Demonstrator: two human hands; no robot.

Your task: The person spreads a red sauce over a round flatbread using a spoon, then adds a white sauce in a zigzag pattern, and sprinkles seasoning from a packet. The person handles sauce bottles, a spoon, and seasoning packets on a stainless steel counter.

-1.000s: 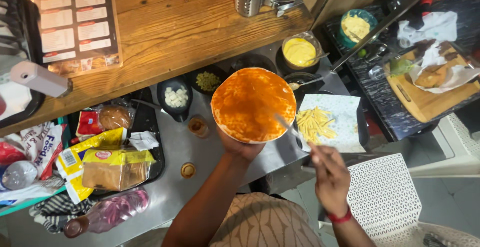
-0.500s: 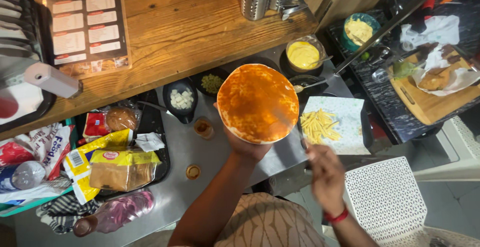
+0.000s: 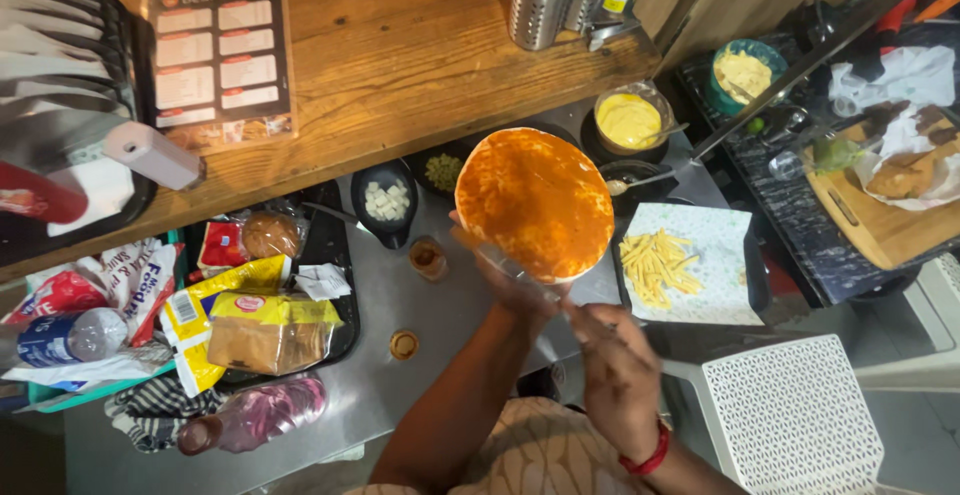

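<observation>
Far left, a black tray (image 3: 335,255) packed with yellow bread bags (image 3: 255,315) crowds the steel counter (image 3: 380,385), a pink bottle (image 3: 255,417) lying near its front edge; bare steel runs between the tray and a small jar (image 3: 428,258). At centre the left hand (image 3: 510,280) is spread flat under a round flatbread (image 3: 535,203) coated in orange sauce, held above the counter just near of the wooden shelf (image 3: 400,65) edge. Right hand (image 3: 615,380), blurred, appears closed on a thin utensil; grip unclear, beside the paper with fries (image 3: 655,265).
</observation>
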